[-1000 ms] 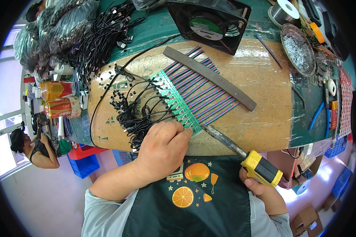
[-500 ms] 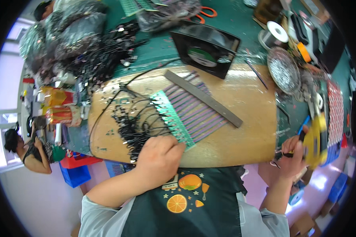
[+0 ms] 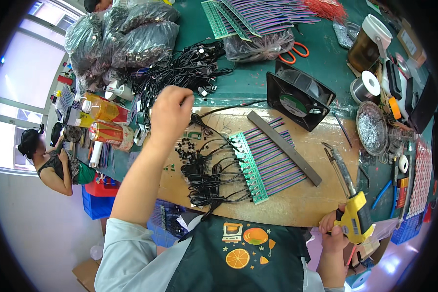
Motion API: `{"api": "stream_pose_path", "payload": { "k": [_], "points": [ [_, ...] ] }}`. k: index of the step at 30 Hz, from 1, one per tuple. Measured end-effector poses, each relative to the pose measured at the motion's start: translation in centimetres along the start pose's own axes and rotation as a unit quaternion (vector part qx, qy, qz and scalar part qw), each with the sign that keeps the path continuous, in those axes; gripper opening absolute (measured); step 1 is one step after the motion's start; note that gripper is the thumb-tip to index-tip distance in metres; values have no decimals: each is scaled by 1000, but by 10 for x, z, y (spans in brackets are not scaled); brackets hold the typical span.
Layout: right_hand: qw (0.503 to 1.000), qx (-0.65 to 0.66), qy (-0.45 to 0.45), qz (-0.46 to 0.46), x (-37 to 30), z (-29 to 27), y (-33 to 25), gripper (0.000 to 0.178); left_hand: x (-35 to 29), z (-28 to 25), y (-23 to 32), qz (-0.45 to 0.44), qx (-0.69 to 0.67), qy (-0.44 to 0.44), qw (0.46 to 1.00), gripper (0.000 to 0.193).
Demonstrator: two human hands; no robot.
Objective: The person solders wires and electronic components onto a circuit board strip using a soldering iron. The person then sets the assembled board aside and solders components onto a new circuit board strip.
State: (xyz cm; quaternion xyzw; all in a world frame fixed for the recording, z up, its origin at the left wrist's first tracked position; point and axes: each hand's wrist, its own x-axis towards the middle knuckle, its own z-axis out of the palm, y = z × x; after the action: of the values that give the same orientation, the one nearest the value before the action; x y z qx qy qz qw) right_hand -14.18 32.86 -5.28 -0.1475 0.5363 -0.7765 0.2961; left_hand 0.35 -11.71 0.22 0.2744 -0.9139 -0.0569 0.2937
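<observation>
Right hand (image 3: 332, 228) first: fingers wrapped round the grip of a yellow soldering gun (image 3: 356, 219), its metal barrel angled away from the body, tip well apart from the work. Over on the other side, the left hand (image 3: 172, 116) hangs by the near edge of a tangled cable pile (image 3: 199, 68), fingers curled in; whether they pinch anything, can't tell! Between the hands, touched by neither, lies the green circuit strip (image 3: 249, 168) on a brown mat (image 3: 321, 202), black leads (image 3: 202, 182) along its left edge, striped ribbon wires (image 3: 272, 171) fanning right, a grey bar (image 3: 286, 150) aslant across them. Farther out, a black fan (image 3: 299, 97) stands at the mat's far edge, orange-handled scissors (image 3: 301, 48) beyond on the green table (image 3: 248, 87).
</observation>
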Motion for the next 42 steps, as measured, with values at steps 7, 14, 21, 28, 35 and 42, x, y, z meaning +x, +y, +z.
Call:
{"api": "stream_pose_path", "payload": {
  "k": [7, 14, 21, 28, 35, 42],
  "points": [
    [1000, 5, -8, 12, 5, -2, 1, 72, 42, -4, 6, 27, -73, -206, 976, 13],
    [999, 16, -20, 27, 5, -2, -1, 71, 14, -12, 46, 195, -123, -347, 909, 16],
    [999, 15, -24, 22, 6, -2, 0, 70, 6, -23, 49, 192, -75, -348, 915, 17],
    [1000, 8, 2, 12, 3, -2, 3, 71, 5, -53, 63, 173, -141, -431, 874, 8],
    [1000, 10, -5, 12, 5, 2, -1, 69, 53, -29, 3, -108, -135, -58, 983, 13],
    [1000, 10, -13, 10, 5, 2, -1, 69, 94, 2, -23, 125, 10, 42, 991, 21]
  ]
}}
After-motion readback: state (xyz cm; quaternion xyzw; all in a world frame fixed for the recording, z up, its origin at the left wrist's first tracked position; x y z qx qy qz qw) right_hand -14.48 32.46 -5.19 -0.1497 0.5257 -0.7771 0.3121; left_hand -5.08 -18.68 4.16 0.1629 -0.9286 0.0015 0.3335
